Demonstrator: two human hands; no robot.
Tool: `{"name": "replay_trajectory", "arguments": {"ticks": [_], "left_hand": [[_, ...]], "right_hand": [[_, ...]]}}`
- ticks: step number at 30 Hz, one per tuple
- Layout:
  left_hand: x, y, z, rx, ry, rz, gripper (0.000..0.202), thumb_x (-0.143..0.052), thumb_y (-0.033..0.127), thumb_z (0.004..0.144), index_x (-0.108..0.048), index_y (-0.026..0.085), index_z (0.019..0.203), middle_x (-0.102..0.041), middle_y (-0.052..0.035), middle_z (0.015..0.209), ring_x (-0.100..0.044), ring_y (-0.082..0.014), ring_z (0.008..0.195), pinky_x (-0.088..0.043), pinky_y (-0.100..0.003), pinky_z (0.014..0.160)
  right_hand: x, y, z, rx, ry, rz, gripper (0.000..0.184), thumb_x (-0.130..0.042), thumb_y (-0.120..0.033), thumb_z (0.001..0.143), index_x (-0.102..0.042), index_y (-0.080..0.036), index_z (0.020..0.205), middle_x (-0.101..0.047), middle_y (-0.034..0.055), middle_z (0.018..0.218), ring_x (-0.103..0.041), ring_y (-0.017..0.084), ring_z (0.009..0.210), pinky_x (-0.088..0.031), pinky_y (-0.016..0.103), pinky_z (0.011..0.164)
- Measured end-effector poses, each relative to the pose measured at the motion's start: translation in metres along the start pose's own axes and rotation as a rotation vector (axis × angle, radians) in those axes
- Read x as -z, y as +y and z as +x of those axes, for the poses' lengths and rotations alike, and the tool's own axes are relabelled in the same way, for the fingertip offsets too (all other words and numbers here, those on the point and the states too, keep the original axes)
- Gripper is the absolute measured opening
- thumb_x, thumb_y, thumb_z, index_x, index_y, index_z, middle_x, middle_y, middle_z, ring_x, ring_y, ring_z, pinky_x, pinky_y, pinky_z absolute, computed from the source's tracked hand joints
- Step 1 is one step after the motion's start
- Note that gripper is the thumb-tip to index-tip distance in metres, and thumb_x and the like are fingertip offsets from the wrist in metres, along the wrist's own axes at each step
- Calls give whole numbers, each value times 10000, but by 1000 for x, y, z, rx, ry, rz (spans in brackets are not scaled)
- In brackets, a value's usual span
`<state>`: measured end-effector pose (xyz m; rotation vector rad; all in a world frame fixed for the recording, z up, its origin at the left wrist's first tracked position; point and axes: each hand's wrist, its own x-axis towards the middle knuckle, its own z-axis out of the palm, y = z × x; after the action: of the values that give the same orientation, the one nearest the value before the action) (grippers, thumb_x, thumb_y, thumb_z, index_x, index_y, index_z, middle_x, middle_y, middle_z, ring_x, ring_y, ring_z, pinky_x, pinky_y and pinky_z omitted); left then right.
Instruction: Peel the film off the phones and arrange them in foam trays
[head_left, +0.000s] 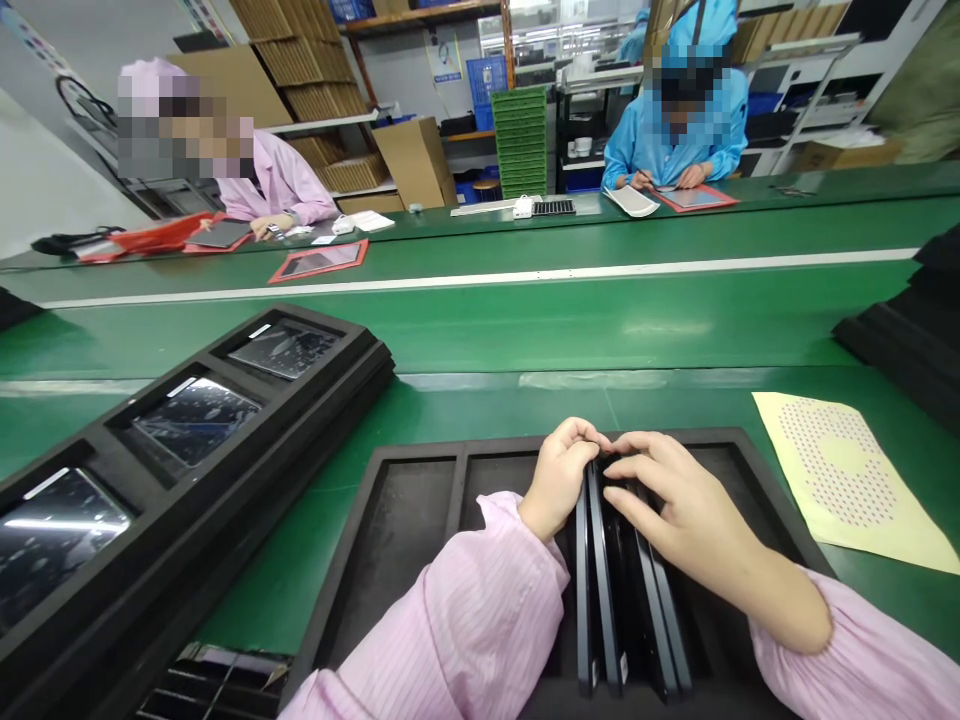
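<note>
Several thin dark tablets (592, 590) stand on their long edges, side by side, in a black foam tray (409, 452) in front of me. A gap separates the left ones from the right ones. My left hand (564, 475) is closed at the far top end of the left tablets, its fingers bent over them. My right hand (667, 495) curves over the far end of the right tablets, its fingers slightly apart and their tips at the gap. The right thumb is hidden.
Stacked black trays (300, 440) with shiny screens lie at left; more black trays (907, 330) stand at right. Beside my tray lies a yellow sticker sheet (847, 465). Across the green bench (480, 325), two co-workers in pink (289, 180) and blue (622, 135) handle flat devices.
</note>
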<state>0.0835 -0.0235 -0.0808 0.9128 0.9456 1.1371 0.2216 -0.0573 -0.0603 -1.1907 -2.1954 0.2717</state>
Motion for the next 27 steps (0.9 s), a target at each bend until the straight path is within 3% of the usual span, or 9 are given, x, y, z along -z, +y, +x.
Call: {"name": "replay_trajectory", "arguments": {"ticks": [4, 11, 20, 27], "left_hand": [[-1, -3, 0, -8, 19, -6, 101, -418, 134, 653, -487, 191, 607, -596, 10, 662, -553, -145, 703, -431, -282, 734], [-3, -3, -1, -39, 54, 36, 165, -405, 87, 661, -507, 188, 580, -575, 13, 641, -540, -139, 685, -423, -264, 706], [-3, -6, 1, -66, 49, 111, 154, -408, 116, 681, -505, 196, 593, -563, 18, 653, -534, -140, 695, -404, -261, 705], [-2, -5, 1, -80, 26, 163, 133, -407, 138, 687, -485, 199, 599, -536, 22, 652, -515, -140, 699, -390, -261, 706]], "right_hand": [[1, 1, 15, -84, -110, -93, 201, -415, -245, 825, -588, -215, 727, -603, 35, 764, -565, 189, 717, -461, 307, 607], [3, -5, 24, -120, -179, -210, 219, -430, -250, 782, -588, -221, 632, -610, 3, 699, -556, 184, 663, -407, 308, 579], [-2, -6, 26, -69, -125, -326, 211, -417, -187, 734, -515, -207, 549, -590, -7, 622, -523, 169, 588, -334, 281, 498], [-3, 1, 25, -6, -80, -211, 153, -401, -163, 718, -465, -200, 583, -575, 3, 638, -537, 162, 604, -391, 270, 547]]}}
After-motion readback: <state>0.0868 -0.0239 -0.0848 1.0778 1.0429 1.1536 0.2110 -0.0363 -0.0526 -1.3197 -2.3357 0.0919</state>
